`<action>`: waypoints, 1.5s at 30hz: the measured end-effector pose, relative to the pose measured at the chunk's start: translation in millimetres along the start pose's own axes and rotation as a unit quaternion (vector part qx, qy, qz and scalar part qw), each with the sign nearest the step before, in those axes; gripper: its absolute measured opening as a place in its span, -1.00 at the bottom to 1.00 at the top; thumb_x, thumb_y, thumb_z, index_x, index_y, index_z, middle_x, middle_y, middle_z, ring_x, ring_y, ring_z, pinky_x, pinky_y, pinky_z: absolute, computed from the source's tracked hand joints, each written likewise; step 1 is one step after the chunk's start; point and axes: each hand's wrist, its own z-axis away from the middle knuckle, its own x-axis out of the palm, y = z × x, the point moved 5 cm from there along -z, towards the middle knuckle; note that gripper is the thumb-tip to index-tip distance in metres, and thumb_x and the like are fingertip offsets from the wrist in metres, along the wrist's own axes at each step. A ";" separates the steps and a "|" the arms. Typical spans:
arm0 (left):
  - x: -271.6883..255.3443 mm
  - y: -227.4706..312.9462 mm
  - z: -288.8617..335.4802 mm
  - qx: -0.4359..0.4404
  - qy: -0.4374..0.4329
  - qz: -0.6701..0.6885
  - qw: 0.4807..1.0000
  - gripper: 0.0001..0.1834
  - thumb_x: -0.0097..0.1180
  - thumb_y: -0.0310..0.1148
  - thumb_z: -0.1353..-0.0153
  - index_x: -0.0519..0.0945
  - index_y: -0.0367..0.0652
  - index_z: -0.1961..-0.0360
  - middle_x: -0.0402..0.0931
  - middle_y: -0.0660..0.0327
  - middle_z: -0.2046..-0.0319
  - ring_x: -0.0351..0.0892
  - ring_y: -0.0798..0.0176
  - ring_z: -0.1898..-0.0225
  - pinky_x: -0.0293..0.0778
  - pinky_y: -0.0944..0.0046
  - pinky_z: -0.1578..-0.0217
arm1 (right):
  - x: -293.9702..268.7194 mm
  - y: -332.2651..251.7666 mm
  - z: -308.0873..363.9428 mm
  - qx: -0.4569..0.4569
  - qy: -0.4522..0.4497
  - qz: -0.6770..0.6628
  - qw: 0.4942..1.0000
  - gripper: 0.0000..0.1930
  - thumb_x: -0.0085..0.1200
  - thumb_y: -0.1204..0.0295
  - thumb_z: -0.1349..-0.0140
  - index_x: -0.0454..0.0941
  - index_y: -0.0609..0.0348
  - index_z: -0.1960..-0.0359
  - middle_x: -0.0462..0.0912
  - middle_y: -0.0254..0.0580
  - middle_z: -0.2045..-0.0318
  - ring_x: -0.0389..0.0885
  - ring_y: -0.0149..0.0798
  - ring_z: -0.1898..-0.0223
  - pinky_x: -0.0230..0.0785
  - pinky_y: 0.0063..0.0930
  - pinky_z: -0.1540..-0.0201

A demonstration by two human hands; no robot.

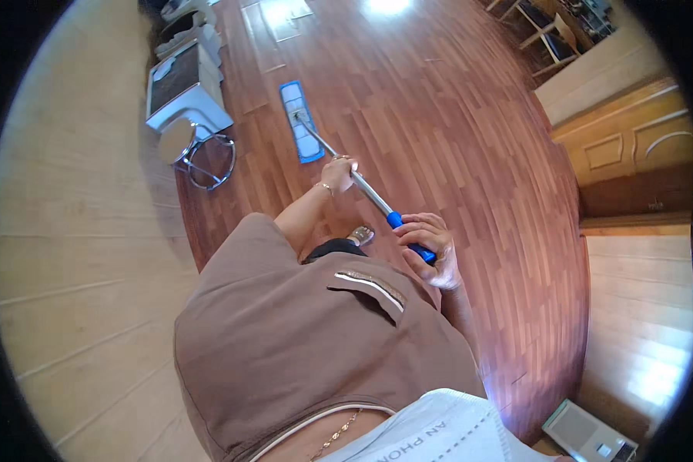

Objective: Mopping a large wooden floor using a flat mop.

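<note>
We see one mop (327,146), left hand (339,173) and right hand (430,250) each wrapped around it, one stool (196,150), on a wood floor (454,123).

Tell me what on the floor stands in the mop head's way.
Nothing lies directly ahead of the mop head on the wood floor. To its left stand a round metal stool and a white unit, apart from it. Both the left hand and right hand grip the pole.
</note>
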 end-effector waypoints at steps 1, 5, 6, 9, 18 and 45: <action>-7.6 -3.8 13.7 -0.004 0.022 -0.009 1.000 -0.65 0.30 -0.15 -0.04 0.40 -0.09 0.59 0.51 0.11 0.46 0.53 -0.06 0.25 0.42 0.03 0.24 | -0.7 -1.2 -0.9 -0.005 -0.006 -0.007 1.000 -0.85 0.21 0.39 0.08 0.61 0.12 0.44 0.71 -0.22 0.25 0.60 -0.03 0.01 0.24 -0.15 -0.14; -29.7 -17.3 50.2 -0.070 0.011 0.013 0.997 -0.68 0.31 -0.18 -0.04 0.45 -0.13 0.57 0.51 0.06 0.45 0.52 -0.09 0.28 0.41 -0.01 0.25 | -1.7 -7.9 -9.1 -0.002 -0.057 -0.070 0.996 -0.88 0.18 0.40 0.03 0.61 0.14 0.45 0.71 -0.22 0.25 0.56 -0.03 -0.05 0.20 -0.10 -0.17; -37.8 -19.5 58.2 -0.050 0.026 0.001 0.998 -0.69 0.29 -0.17 -0.06 0.49 -0.15 0.55 0.51 0.03 0.44 0.52 -0.10 0.28 0.40 -0.01 0.24 | -0.5 -10.3 -13.9 -0.003 -0.069 -0.102 0.992 -0.89 0.16 0.41 0.01 0.61 0.15 0.46 0.71 -0.22 0.25 0.54 -0.03 -0.07 0.18 -0.08 -0.18; -62.4 -6.1 78.1 -0.056 0.051 0.000 0.997 -0.70 0.25 -0.19 -0.10 0.52 -0.19 0.55 0.50 -0.01 0.46 0.50 -0.12 0.27 0.39 -0.03 0.19 | 2.7 -13.7 -22.3 0.008 -0.109 -0.154 0.982 -0.90 0.13 0.42 -0.03 0.61 0.17 0.46 0.71 -0.23 0.27 0.52 -0.02 -0.09 0.16 -0.07 -0.19; -52.1 -18.6 64.0 0.009 0.095 0.026 0.995 -0.72 0.27 -0.27 -0.07 0.44 -0.16 0.58 0.42 0.08 0.57 0.42 -0.09 0.37 0.34 0.02 0.25 | 2.7 -25.1 -31.2 0.049 -0.058 -0.129 0.989 -0.90 0.07 0.46 -0.15 0.61 0.19 0.45 0.67 -0.27 0.38 0.58 -0.15 -0.03 0.12 -0.09 -0.21; 152.0 260.6 -122.6 0.432 -0.299 0.195 0.828 -0.70 0.38 -0.29 0.06 0.45 -0.14 0.51 0.49 0.10 0.47 0.52 -0.04 0.32 0.44 0.06 0.31 | -42.4 -44.8 12.2 0.192 0.302 0.310 0.881 -0.85 0.26 0.40 -0.02 0.52 0.10 0.58 0.57 -0.27 0.53 0.62 -0.14 0.24 0.34 -0.21 -0.01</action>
